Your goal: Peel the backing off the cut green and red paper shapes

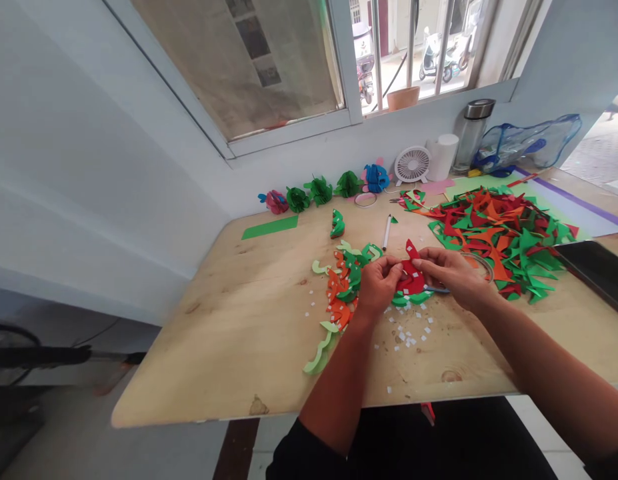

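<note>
Both hands meet over the wooden table at a red paper cutout point(411, 279) dotted with small white squares. My left hand point(379, 288) pinches its left side. My right hand point(449, 272) grips its upper right part, where a red strip sticks up between the fingers. Just below lie green paper cutouts point(413, 299), partly hidden by the red one. Left of my left hand are orange cutouts point(339, 293) and light green wavy strips point(319, 353), several with white squares on them. Loose white squares point(407, 337) are scattered in front of the hands.
A big heap of red, orange and green paper scraps point(503, 233) covers the right side, beside a black phone point(596, 270). A white marker point(387, 233) lies ahead. Paper figures point(320, 191), a small fan point(413, 165) and a glass bottle point(473, 137) line the wall.
</note>
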Demonstrator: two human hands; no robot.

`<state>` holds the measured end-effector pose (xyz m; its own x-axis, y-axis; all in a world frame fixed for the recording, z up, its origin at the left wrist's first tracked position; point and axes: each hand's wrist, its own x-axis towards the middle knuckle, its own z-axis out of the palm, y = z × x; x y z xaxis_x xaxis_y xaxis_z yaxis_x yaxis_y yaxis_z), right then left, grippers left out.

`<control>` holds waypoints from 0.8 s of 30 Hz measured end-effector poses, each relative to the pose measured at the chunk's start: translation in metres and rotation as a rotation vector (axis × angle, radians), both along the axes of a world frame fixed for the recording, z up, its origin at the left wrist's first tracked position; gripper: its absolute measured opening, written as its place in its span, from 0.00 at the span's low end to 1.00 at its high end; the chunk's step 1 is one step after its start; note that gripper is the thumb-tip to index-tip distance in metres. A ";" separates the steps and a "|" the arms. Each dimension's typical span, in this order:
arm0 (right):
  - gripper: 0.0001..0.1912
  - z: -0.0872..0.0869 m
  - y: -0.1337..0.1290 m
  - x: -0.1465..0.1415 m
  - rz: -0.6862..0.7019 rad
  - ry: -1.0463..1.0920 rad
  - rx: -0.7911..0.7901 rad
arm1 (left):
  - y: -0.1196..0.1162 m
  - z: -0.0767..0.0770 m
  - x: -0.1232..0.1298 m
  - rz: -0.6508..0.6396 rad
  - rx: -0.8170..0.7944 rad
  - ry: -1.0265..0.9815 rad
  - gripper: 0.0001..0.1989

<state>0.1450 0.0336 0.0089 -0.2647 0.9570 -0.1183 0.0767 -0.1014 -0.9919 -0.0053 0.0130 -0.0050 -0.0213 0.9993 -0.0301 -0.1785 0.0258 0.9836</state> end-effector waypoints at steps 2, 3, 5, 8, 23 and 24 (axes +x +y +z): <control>0.15 -0.002 0.000 0.000 0.002 0.035 -0.015 | 0.000 0.000 0.000 -0.003 0.002 -0.007 0.05; 0.15 -0.003 0.000 0.000 -0.001 0.050 -0.025 | 0.000 0.000 0.000 -0.005 0.006 -0.008 0.05; 0.15 -0.002 0.000 -0.001 -0.014 0.073 -0.043 | 0.000 0.000 0.000 0.011 0.026 0.010 0.04; 0.17 0.001 -0.001 -0.001 -0.048 0.088 -0.035 | 0.000 -0.002 -0.001 0.106 0.108 0.094 0.04; 0.14 0.000 -0.001 -0.003 -0.018 -0.067 0.203 | 0.003 -0.009 0.002 0.100 0.117 0.141 0.04; 0.14 -0.001 -0.001 -0.003 -0.015 -0.064 0.203 | 0.003 -0.010 0.002 0.105 0.115 0.139 0.04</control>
<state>0.1418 0.0327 0.0083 -0.2488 0.9666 0.0613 0.1397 0.0985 -0.9853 -0.0034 0.0162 -0.0149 -0.1217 0.9880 0.0948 -0.0363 -0.0999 0.9943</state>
